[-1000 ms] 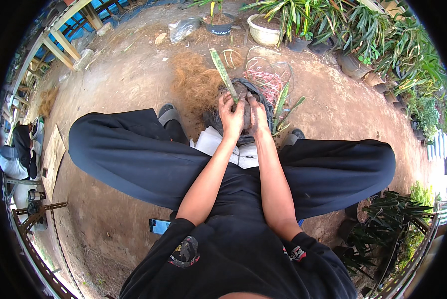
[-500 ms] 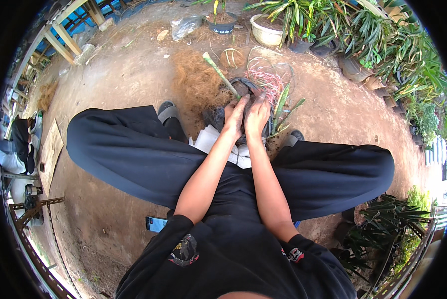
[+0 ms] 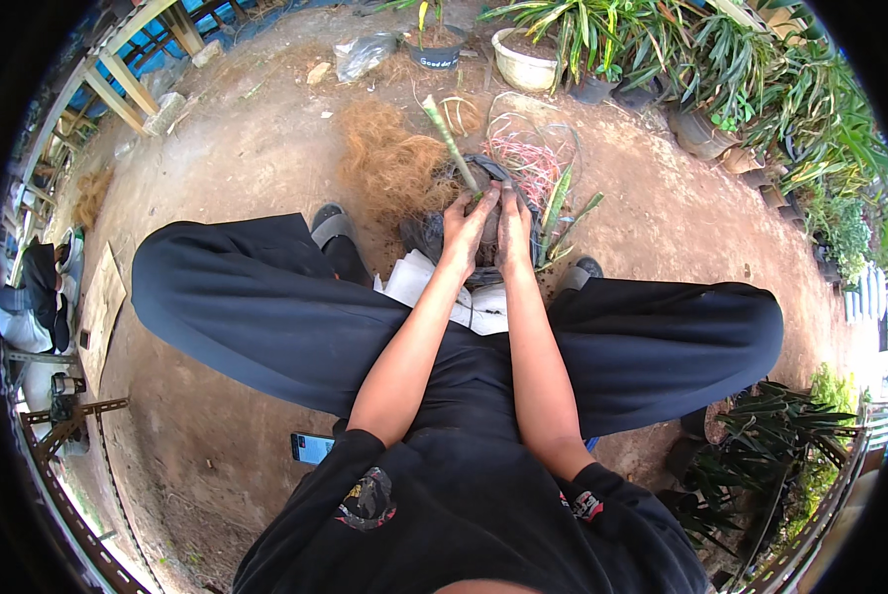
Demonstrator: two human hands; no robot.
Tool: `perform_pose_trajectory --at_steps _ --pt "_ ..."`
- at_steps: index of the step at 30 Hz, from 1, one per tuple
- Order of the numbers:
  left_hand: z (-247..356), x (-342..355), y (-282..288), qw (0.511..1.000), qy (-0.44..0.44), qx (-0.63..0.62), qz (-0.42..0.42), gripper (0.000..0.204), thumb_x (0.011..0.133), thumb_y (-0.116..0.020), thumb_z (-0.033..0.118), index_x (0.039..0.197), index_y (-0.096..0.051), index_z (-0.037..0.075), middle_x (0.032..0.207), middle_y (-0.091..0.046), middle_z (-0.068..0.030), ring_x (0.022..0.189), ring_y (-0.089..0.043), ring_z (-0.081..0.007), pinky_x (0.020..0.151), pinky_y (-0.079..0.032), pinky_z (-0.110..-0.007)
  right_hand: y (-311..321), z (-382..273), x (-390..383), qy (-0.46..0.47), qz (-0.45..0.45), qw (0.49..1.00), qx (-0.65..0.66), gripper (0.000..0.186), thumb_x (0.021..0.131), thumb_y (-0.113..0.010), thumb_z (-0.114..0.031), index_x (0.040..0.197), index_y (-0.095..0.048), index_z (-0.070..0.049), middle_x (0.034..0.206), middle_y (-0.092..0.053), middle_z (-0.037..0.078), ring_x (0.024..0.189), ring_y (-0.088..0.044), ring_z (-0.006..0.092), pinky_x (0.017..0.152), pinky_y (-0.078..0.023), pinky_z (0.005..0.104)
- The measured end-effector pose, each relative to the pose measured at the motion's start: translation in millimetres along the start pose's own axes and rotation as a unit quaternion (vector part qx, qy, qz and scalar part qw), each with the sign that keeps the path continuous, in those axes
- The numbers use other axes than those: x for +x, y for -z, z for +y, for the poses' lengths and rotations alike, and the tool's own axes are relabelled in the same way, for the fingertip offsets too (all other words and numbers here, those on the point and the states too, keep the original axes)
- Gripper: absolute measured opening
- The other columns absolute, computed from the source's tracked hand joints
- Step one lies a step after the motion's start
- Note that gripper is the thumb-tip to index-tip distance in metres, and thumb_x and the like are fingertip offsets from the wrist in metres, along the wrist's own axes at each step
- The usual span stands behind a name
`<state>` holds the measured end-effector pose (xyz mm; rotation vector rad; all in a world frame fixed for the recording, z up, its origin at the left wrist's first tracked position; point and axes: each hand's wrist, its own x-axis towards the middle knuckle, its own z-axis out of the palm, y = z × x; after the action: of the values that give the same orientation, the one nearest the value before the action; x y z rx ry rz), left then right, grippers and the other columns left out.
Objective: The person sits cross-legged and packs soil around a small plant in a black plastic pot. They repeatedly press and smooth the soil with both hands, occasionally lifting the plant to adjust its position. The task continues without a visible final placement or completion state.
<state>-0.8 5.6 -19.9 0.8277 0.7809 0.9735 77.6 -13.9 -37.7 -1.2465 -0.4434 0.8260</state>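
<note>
A thick green plant stem (image 3: 451, 144) stands up tilted to the left, its foot in a dark soil clump (image 3: 489, 228) between my hands. My left hand (image 3: 464, 234) wraps the clump's left side, fingers close to the stem. My right hand (image 3: 513, 230) presses on the other side with fingers together, stained dark with soil. Below them lies an open black plastic bag (image 3: 424, 236), partly covered by the hands. Long green leaves (image 3: 560, 210) lie just right of the bag. White sacking (image 3: 411, 281) shows beneath my wrists.
Brown fibre (image 3: 384, 158) is heaped left of the stem. Tangled pink and white string (image 3: 528, 163) lies beyond my right hand. Farther off stand a dark pot (image 3: 435, 54) and a white pot (image 3: 525, 64). A phone (image 3: 311, 448) rests on the ground by my left side.
The stem has swung more upright and its tip has shifted right. My hands have moved slightly apart, showing more of the dark soil between them.
</note>
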Motion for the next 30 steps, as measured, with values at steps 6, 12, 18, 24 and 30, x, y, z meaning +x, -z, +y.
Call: perform_pose_trajectory --at_steps 6,12,18,24,30 --pt "0.7 -0.6 0.9 0.998 -0.030 0.051 -0.007 0.023 0.086 -0.066 0.016 0.104 -0.064 0.003 0.092 -0.066 -0.0061 0.083 -0.059 -0.0111 0.073 -0.047 -0.025 1.8 -3.6 -3.5 -0.047 -0.015 0.998 0.026 0.051 0.094 -0.047 -0.046 0.110 -0.062 0.000 0.102 -0.063 0.010 0.089 -0.057 0.0173 0.080 -0.044 0.0293" --pt "2.0 -2.7 2.1 0.985 -0.111 0.126 -0.029 0.020 0.087 -0.064 0.011 0.104 -0.064 0.001 0.094 -0.065 -0.0040 0.084 -0.058 -0.0089 0.073 -0.047 -0.024 3.3 3.9 -0.3 -0.019 -0.014 0.997 0.078 0.045 0.098 -0.042 -0.040 0.103 -0.063 0.000 0.094 -0.063 0.007 0.083 -0.057 0.0149 0.076 -0.045 0.0272" --pt "-6.5 4.6 2.2 0.996 -0.073 0.052 0.017 0.018 0.081 -0.066 0.007 0.098 -0.066 -0.001 0.085 -0.066 -0.0035 0.075 -0.058 -0.0086 0.068 -0.047 -0.025 -2.5 5.4 -3.1 -0.042 0.010 0.998 0.054 0.049 0.097 -0.040 -0.046 0.106 -0.062 -0.003 0.096 -0.062 0.006 0.084 -0.058 0.0144 0.073 -0.047 0.0289" --pt "-9.4 12.0 9.0 0.983 -0.141 0.117 -0.019 0.015 0.084 -0.064 0.008 0.097 -0.065 0.000 0.087 -0.065 -0.0033 0.077 -0.059 -0.0099 0.070 -0.048 -0.025 -3.4 -3.8 -2.5 -0.094 -0.051 0.978 0.181 0.058 0.094 -0.038 -0.056 0.111 -0.061 -0.005 0.104 -0.063 0.008 0.092 -0.061 0.0191 0.081 -0.049 0.0330" --pt "-8.6 7.9 3.6 0.967 -0.216 0.129 -0.034 0.019 0.083 -0.067 0.014 0.096 -0.065 0.000 0.096 -0.064 -0.0102 0.092 -0.058 -0.0197 0.085 -0.043 -0.034 0.3 -11.6 -3.1 -0.100 -0.067 0.966 0.229 0.058 0.092 -0.043 -0.057 0.114 -0.061 -0.006 0.104 -0.064 0.006 0.094 -0.061 0.0180 0.082 -0.050 0.0330"
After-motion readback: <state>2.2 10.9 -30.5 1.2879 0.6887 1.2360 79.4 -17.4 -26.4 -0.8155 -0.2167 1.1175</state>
